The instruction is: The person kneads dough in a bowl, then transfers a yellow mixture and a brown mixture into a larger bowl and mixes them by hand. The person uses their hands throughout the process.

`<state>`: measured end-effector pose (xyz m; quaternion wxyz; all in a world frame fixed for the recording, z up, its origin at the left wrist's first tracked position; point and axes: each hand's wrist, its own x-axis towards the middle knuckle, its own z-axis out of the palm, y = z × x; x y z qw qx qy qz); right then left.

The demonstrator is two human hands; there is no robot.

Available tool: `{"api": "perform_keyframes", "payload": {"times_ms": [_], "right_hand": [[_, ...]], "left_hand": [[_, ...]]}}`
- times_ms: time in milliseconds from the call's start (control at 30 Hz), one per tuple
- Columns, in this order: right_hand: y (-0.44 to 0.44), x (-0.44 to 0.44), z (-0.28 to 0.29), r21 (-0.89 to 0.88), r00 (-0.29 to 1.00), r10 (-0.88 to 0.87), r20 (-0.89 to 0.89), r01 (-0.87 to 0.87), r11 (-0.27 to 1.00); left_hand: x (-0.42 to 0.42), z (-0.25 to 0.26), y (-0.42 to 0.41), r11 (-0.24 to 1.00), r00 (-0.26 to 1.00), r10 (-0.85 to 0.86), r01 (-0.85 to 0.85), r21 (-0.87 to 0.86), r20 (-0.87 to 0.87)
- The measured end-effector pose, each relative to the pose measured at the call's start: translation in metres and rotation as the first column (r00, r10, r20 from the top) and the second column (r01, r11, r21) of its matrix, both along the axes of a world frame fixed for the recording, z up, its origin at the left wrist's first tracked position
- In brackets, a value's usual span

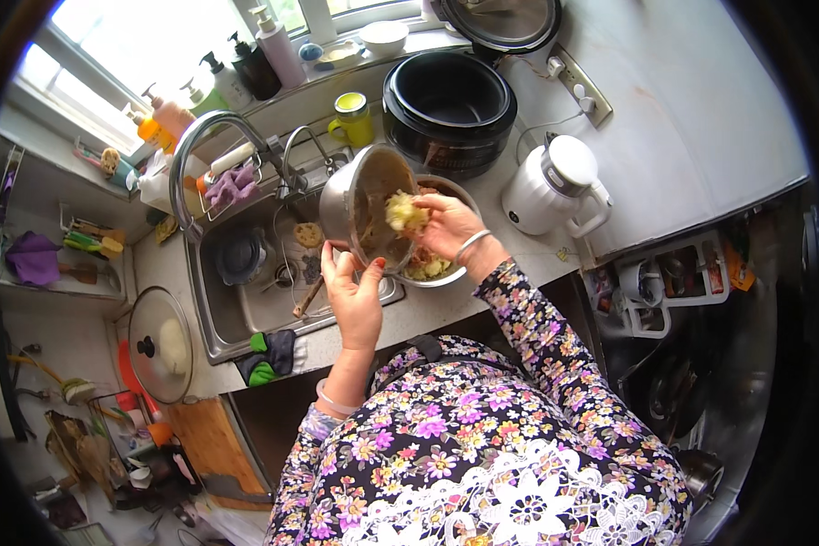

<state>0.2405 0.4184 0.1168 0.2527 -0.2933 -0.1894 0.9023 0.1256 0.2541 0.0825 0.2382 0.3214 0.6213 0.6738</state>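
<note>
My left hand (353, 293) grips the rim of a steel bowl (338, 201), which is tilted on its side with its mouth facing right. Brownish residue coats the inside of this bowl. A clump of pale yellow shredded food (405, 213) is in the fingers of my right hand (450, 228), just at the mouth of the tilted bowl. Below that hand, a second metal bowl (465, 194) rests on the counter. It holds pinkish food that looks like minced meat, with more yellow shreds (428, 267) near its front. The tilted bowl and my right hand hide part of it.
Left of the bowls is a steel sink (246, 307) with an arched faucet (177, 170) and a dark-lidded container (240, 258). Behind stand a yellow mug (352, 121) and a black electric cooker (443, 147) with its lid raised. A white kettle (542, 188) stands to the right.
</note>
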Motion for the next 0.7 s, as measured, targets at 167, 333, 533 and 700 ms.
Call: {"api": "perform_keyframes", "payload": {"times_ms": [167, 333, 533, 700], "right_hand": [[-0.008, -0.04, -0.017, -0.164, 0.951, -0.3, 0.074, 0.308, 0.937], [0.016, -0.054, -0.018, 0.166, 0.895, -0.399, 0.2, 0.371, 0.914], [0.013, -0.056, -0.013, 0.734, 0.689, -0.424, 0.588, -0.234, 0.638], [-0.013, -0.051, 0.002, 0.878, 0.812, -0.414, 0.411, -0.475, -0.061]], "left_hand": [[0.026, 0.03, 0.0, 0.997, 0.967, 0.048, -0.06, -0.041, -0.251], [0.027, 0.018, -0.002, 1.0, 0.998, -0.007, 0.009, -0.023, 0.055], [0.011, 0.007, -0.003, 0.967, 0.953, -0.243, 0.252, -0.031, 0.179], [-0.009, 0.026, 0.0, 0.931, 0.922, -0.33, 0.353, -0.09, 0.204]]}}
